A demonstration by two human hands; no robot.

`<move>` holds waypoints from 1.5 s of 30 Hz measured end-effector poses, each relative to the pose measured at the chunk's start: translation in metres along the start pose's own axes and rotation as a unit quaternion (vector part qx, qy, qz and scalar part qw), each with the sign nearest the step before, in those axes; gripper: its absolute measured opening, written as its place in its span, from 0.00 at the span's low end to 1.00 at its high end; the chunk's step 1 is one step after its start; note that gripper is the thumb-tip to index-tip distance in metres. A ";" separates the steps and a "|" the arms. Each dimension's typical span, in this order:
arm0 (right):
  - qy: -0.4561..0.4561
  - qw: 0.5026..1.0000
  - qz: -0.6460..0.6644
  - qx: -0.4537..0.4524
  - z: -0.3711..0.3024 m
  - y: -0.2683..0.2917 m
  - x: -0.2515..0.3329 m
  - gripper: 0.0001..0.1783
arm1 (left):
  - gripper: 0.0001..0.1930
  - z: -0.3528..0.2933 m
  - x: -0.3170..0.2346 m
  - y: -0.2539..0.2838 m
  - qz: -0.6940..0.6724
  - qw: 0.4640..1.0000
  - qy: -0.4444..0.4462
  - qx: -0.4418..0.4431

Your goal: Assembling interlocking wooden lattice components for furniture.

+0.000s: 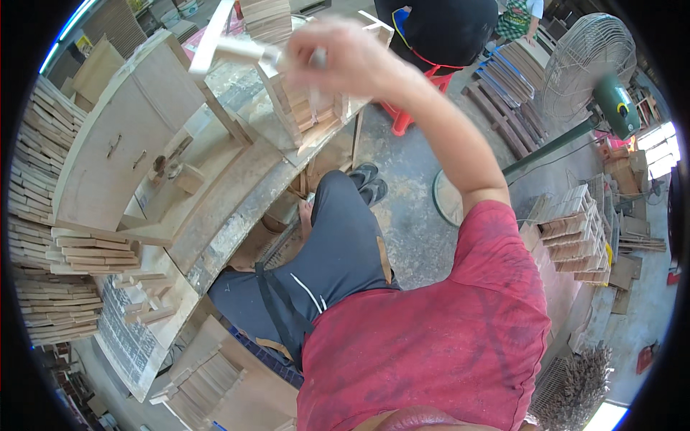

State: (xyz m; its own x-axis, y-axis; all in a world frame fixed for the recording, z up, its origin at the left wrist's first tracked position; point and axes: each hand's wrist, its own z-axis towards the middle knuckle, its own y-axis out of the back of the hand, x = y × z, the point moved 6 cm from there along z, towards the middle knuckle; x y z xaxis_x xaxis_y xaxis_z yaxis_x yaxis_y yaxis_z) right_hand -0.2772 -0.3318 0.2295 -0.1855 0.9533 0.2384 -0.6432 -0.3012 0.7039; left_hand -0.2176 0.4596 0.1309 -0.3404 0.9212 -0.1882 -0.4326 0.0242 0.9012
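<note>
The blurred right hand seems curled round a pale, hammer-like tool, raised over the bench's far end; the left hand's state I cannot tell. A slack grip or skewed swing could dent the wooden frame beneath.

T-shaped tool: pale, blurred, exact kind unclear; gripped aloft, crosspiece steeply tilted, stem roughly level.
Wooden frame: light bare timber, narrow boards, interior partly visible; appears below the tool, upper part hidden from view.
</note>
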 end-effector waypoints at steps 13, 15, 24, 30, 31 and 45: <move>-0.259 0.801 0.494 0.218 -0.136 -0.247 0.110 0.17 | 0.12 -0.173 -0.321 -0.050 -0.495 0.727 -0.318 0.353; -0.180 0.771 0.591 0.154 -0.141 -0.239 0.108 0.14 | 0.12 -0.178 -0.345 -0.039 -0.491 0.716 -0.406 0.286; -0.274 0.713 0.611 0.207 -0.153 -0.240 0.131 0.21 | 0.12 -0.177 -0.357 -0.081 -0.503 0.698 -0.363 0.359; -0.277 0.696 0.628 0.213 -0.151 -0.255 0.127 0.21 | 0.13 -0.173 -0.359 -0.118 -0.515 0.655 -0.268 0.483; -0.281 0.693 0.628 0.214 -0.150 -0.256 0.126 0.21 | 0.14 -0.173 -0.358 -0.123 -0.511 0.645 -0.253 0.509; -0.287 0.707 0.606 0.224 -0.122 -0.270 0.126 0.15 | 0.15 -0.144 -0.375 -0.165 -0.494 0.605 -0.202 0.591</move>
State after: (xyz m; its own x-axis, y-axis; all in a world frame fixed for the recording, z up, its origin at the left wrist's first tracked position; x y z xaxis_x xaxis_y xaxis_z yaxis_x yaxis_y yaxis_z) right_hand -0.2176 -0.1274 -0.0125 0.0164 -0.1380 0.9903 0.0538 -0.9889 -0.1387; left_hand -0.1388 0.0545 -0.0039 -0.0682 0.2442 -0.9673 0.7225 0.6807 0.1209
